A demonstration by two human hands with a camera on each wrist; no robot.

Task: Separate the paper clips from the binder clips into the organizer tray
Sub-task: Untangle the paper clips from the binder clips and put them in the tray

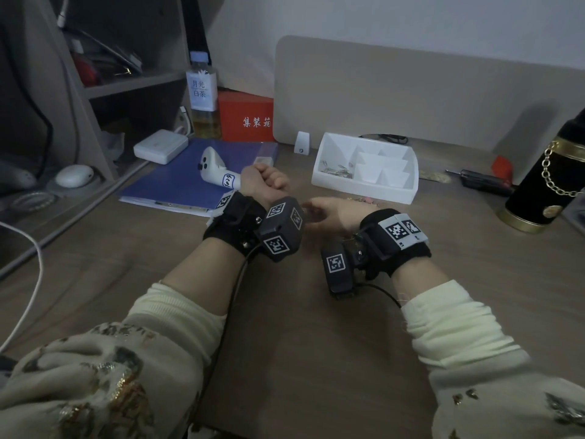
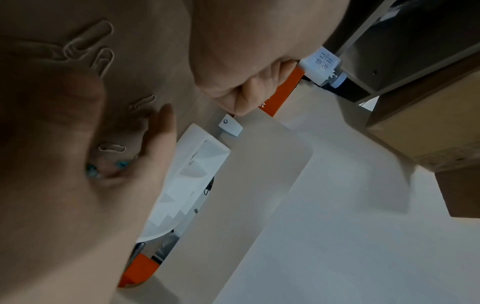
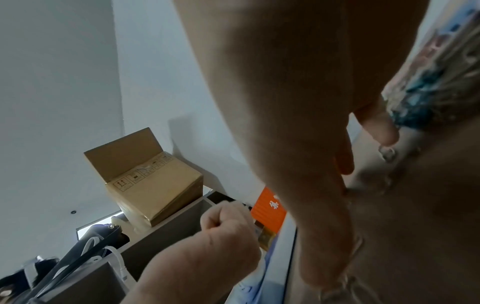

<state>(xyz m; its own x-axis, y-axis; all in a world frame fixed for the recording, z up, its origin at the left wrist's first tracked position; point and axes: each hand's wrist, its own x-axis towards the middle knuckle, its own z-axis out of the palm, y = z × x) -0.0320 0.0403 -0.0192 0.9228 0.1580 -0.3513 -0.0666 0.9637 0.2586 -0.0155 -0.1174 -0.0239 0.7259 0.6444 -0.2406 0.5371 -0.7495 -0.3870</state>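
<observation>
The white organizer tray [image 1: 364, 193] stands at the back of the desk, with several paper clips [image 1: 335, 168] in its left compartment. My right hand [image 1: 319, 210] lies low over the desk in front of it, fingers [image 3: 324, 205] stretched out and holding nothing. Loose paper clips [image 2: 103, 61] lie around it, and teal binder clips [image 2: 122, 164] show under its palm. A blurred pile of coloured binder clips [image 3: 428, 92] sits beyond the thumb. My left hand [image 1: 269, 179] hovers to the left as a closed fist [image 2: 233, 82]; nothing shows inside it.
A white controller [image 1: 218, 169] lies on a blue folder [image 1: 177, 182] at the left, behind it a red box [image 1: 247, 117] and a tea bottle [image 1: 204, 99]. A black and gold canister [image 1: 544, 182] and a screwdriver [image 1: 484, 180] are at the right.
</observation>
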